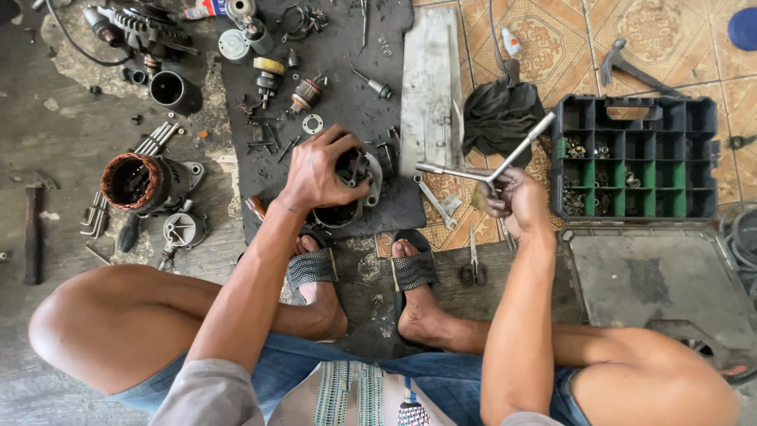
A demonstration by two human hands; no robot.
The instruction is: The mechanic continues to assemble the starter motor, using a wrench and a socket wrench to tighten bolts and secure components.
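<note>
— Black rubber mat (347, 71) on the floor, and what sits on it by the person's feet?

— A round motor housing (352, 189), dark and greasy, at the mat's near edge just above the sandalled feet. The left hand (315, 170) lies on top of it, fingers curled down over its upper rim, so it grips the housing from above.

— And the right hand?

— The right hand (516, 201) is well apart from the housing, off to its right over the patterned tiles. It is closed around a metal T-handle wrench (493, 166), whose bars stick out up and to the left of the fist; one bar's tip points toward the housing but does not reach it.

— What lies between them?

— A pale wooden plank (430, 87) runs up along the mat's right edge, with a loose wrench (432, 201) on the tiles below it.

— Anything else around?

— Right of the wrench hand stands an open black organiser case (635, 158) with green compartments holding small hardware. A dark rag (498, 114) lies beyond that hand. Left of the mat, on bare concrete, rests a stator with copper windings (130, 181), and a hammer (31, 233) farther left
</note>
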